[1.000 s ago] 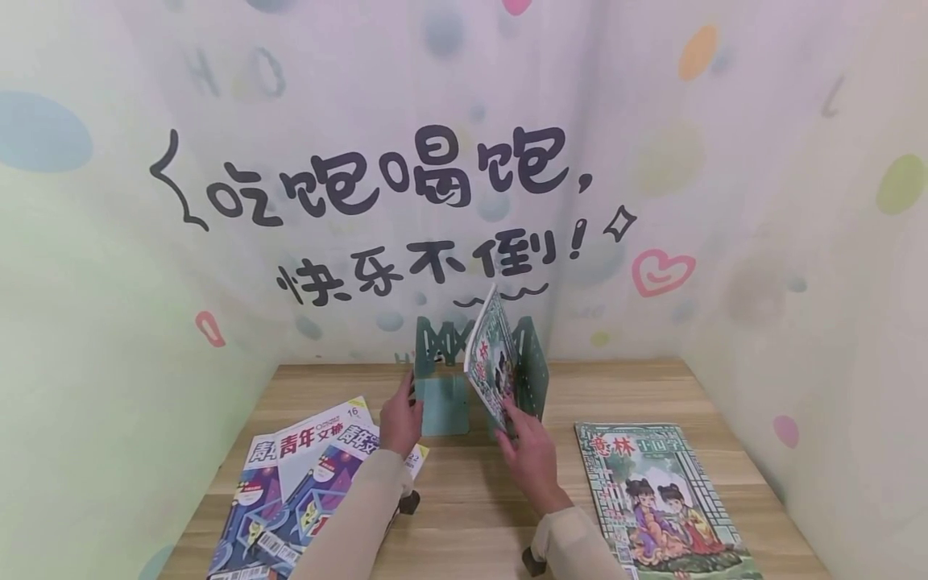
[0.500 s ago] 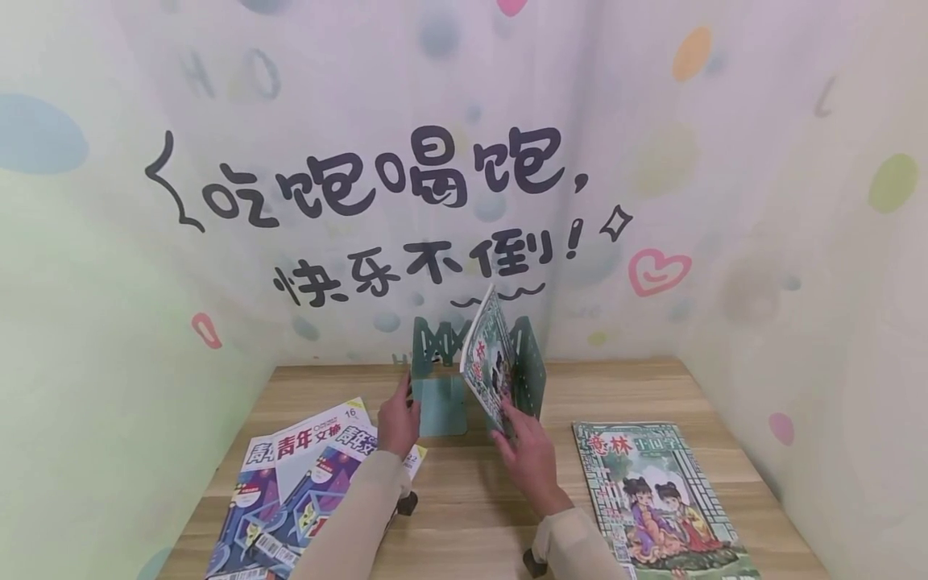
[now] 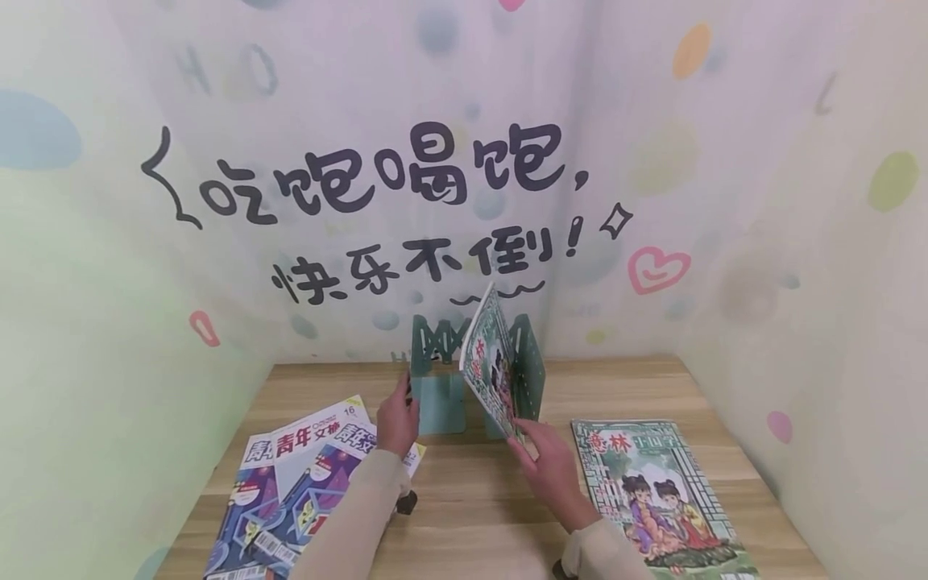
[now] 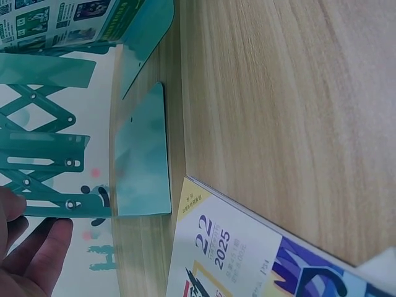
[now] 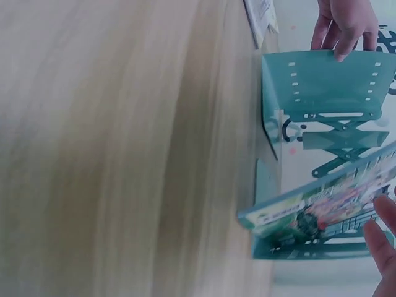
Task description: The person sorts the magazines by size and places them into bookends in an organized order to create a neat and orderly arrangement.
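A green expandable bookend (image 3: 442,403) stands at the back of the table. My left hand (image 3: 397,419) pinches the edge of its left end plate (image 5: 328,77), thumb on one side and fingers on the other. A magazine (image 3: 489,370) with a green illustrated cover stands in the bookend, tilted, close to the right end plate (image 3: 535,370). By the magazine's lower front edge is my right hand (image 3: 554,467). Its fingers (image 5: 374,238) look loosely extended near the cover in the right wrist view; whether they touch it is unclear.
Several magazines (image 3: 319,439) lie overlapping on the table's left side. Another magazine (image 3: 660,499) with a similar green cover lies flat at the right. A printed curtain (image 3: 464,161) hangs behind the wooden table (image 3: 478,515).
My right hand has drawn back a little, down and to the right, along the magazine's edge. The magazine keeps its tilt, and my left hand stays at the bookend.
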### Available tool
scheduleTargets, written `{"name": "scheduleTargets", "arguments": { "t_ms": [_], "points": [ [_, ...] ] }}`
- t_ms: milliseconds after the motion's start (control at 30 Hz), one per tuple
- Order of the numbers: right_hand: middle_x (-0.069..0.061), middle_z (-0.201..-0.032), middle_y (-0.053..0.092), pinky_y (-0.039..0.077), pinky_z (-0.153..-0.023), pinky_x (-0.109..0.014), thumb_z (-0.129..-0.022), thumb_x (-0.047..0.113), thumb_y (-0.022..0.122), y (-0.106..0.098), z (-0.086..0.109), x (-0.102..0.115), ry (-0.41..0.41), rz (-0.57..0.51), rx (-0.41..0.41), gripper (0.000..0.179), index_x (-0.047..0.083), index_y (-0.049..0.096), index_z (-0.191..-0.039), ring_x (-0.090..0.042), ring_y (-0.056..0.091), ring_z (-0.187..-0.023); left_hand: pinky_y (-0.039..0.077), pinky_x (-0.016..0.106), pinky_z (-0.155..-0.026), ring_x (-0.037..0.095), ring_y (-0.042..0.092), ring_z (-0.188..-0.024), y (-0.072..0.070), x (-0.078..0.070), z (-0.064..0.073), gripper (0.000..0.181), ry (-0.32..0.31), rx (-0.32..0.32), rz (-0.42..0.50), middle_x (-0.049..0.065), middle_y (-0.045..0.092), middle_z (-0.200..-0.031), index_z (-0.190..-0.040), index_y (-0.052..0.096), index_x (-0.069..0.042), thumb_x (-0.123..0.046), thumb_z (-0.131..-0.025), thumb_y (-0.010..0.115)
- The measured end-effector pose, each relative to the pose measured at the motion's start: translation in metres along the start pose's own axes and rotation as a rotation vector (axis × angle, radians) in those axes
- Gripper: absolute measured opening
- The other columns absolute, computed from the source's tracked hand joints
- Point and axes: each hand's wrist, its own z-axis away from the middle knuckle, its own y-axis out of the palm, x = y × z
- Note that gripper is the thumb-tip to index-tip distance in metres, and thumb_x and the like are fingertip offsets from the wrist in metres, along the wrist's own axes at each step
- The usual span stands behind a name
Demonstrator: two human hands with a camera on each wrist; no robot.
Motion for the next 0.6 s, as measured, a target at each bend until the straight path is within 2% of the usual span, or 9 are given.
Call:
{"name": "scheduleTargets", "arguments": {
  "t_ms": [167, 400, 600],
  "points": [
    [-0.006, -0.105, 0.070, 0.056, -0.080, -0.044, -0.085, 0.018, 0.076, -0.008, 0.009, -0.011, 0.029, 0.013, 0.018, 0.034, 0.009, 0.068, -0.116, -0.022, 0.066, -0.094, 0.053, 0.047, -0.092, 0.034, 0.061, -0.113, 0.002, -0.001, -0.001, 0.056, -0.021, -0.001, -0.009, 0.017, 0.056, -0.134, -0.149, 0.038, -0.014, -0.008, -0.097, 0.057],
    [-0.010, -0.107, 0.069, 0.053, -0.085, -0.049, -0.084, 0.014, 0.077, -0.023, 0.020, -0.024, 0.157, 0.034, 0.069, 0.029, 0.005, 0.069, -0.111, -0.031, 0.064, -0.100, 0.053, 0.046, -0.092, 0.034, 0.061, -0.112, 0.004, -0.001, -0.002, 0.056, -0.024, 0.011, -0.008, 0.017, 0.056, -0.135, -0.149, 0.037, -0.014, -0.009, -0.097, 0.057],
    [-0.018, -0.111, 0.067, 0.047, -0.090, -0.055, -0.081, 0.011, 0.078, -0.032, 0.024, -0.042, 0.249, 0.050, 0.101, 0.035, 0.001, 0.067, -0.113, -0.037, 0.058, -0.104, 0.052, 0.047, -0.092, 0.035, 0.061, -0.112, 0.002, -0.003, -0.001, 0.055, -0.047, 0.017, -0.008, 0.018, 0.056, -0.135, -0.150, 0.037, -0.014, -0.009, -0.098, 0.056]
  ]
}}
